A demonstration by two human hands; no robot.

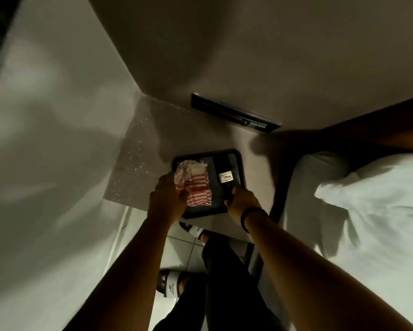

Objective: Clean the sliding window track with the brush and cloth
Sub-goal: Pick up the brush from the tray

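A black tray [241, 163] sits on a small brown table. In its left half lies a crumpled red-and-white striped cloth [198, 185]. My left hand [168, 195] rests on the cloth's left edge with its fingers closed on the fabric. A dark brush [225, 177] with a white label lies in the right half of the tray. My right hand [242, 201], with a black band on the wrist, is closed around the brush's near end. The bristles are too dark to make out, and no window track is in view.
A bed with a white pillow [368, 187] fills the right side. A black bar fitting [234, 113] is on the wall behind the table. A pale wall stands close on the left. My feet in slides [170, 286] stand on the tiled floor below.
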